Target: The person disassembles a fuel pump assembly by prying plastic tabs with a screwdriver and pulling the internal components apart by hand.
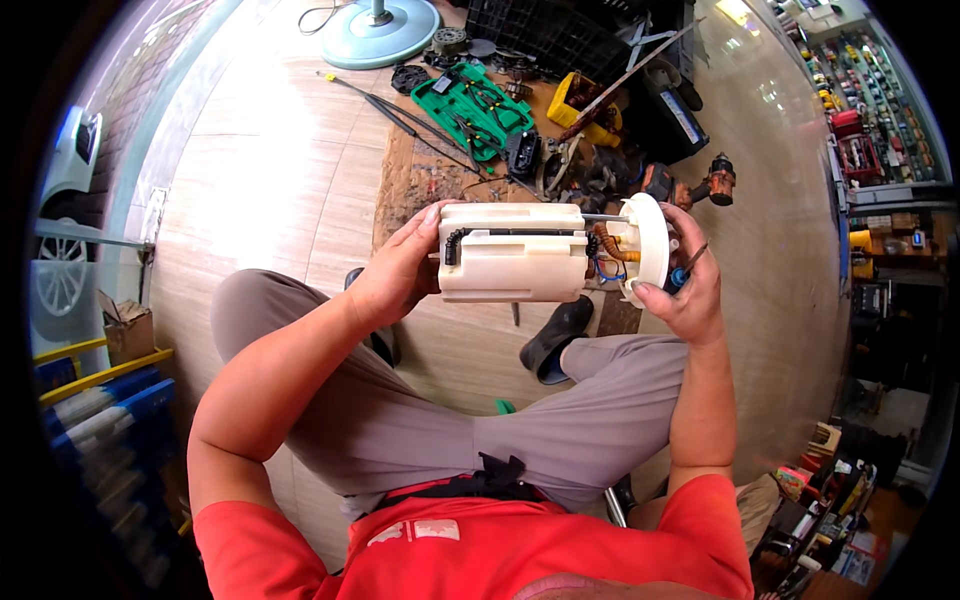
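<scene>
A cream plastic fuel pump module lies sideways in the air above my lap, held between both hands. My left hand is closed round the left end of its body. At the other end, my right hand grips the round flange, thumb on the near rim. Between body and flange show a metal rod, an orange-brown corrugated hose and blue and red wires. A black corrugated tube runs along the body. By my right fingers is a thin dark piece with a blue part, its kind unclear.
Ahead on the floor lie a green tool case, a yellow container, an orange-and-black power drill and several dark parts on worn cardboard. A pale blue round base stands farther off. Stocked shelves line the right.
</scene>
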